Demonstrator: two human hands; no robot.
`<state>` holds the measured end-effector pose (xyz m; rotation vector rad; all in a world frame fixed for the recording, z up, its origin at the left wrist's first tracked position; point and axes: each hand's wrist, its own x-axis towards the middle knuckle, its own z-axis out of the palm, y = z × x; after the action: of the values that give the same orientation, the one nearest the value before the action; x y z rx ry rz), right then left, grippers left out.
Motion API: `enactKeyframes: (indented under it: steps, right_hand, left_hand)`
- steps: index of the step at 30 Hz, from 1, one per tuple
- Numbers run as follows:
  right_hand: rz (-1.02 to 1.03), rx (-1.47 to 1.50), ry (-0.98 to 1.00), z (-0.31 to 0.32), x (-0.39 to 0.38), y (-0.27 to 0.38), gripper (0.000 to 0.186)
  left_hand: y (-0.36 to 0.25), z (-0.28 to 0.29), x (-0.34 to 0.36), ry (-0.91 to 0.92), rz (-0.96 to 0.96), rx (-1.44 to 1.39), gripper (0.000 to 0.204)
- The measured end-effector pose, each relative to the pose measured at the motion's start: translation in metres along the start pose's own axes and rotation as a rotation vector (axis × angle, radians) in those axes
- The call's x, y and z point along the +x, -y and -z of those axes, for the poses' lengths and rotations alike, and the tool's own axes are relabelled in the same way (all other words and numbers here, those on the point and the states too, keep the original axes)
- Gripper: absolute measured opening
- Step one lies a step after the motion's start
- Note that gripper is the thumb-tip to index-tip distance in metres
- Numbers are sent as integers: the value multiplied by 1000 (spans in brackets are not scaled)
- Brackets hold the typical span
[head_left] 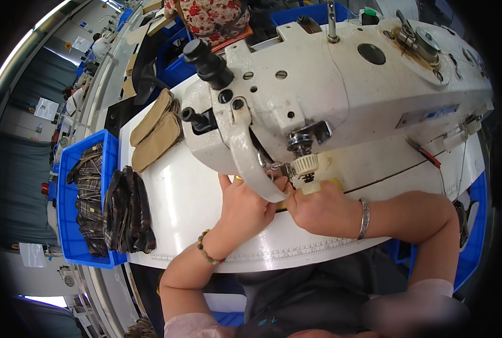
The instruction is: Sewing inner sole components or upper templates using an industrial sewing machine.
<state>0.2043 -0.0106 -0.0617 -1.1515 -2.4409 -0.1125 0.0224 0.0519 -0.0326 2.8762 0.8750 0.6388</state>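
My left hand (241, 204) is at the needle area of a white sewing machine (369, 84), its fingers bent inward and partly hidden by the curved white lever. Close beside it, my right hand (325, 209) has its fingers curled together, with the fingertips almost meeting those of the left. Whatever they pinch is too small or too covered to make out. A cream tension knob (305, 164) hangs just above the right hand. Both forearms rest near the front of the white table (178, 219).
Tan sole-shaped pieces (156, 138) lie in two stacks left of the machine. A blue crate (66, 228) with folded plaid fabric (89, 205) stands at the table's left edge, dark plaid pieces (128, 211) beside it. Red-handled snippers (425, 153) lie at right. Another person's floral top (214, 19) shows beyond.
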Motion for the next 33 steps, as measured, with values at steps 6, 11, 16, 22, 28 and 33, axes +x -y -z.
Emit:
enactKeyframes:
  steps: [6, 11, 16, 22, 28, 33]
  right_hand:
    - [-21, 65, -56, -3, -2, 0, 8]
    - [-19, 87, -37, 1, -1, 0, 9]
    - [-62, 82, -29, 6, 0, 1, 8]
    - [-80, 101, 14, 0, -3, -2, 5]
    - [-101, 160, 83, 4, 0, -1, 5]
    - [-95, 118, 78, 7, 0, 1, 6]
  left_hand:
    - [10, 16, 0, 68, -33, 53, 29]
    - [30, 12, -5, 152, 24, -214, 29]
    - [24, 7, 5, 72, 26, -301, 26]
    - [15, 16, 6, 93, -30, -93, 25]
    - [22, 13, 0, 126, -56, -99, 27]
    - [21, 10, 7, 168, -33, -255, 25]
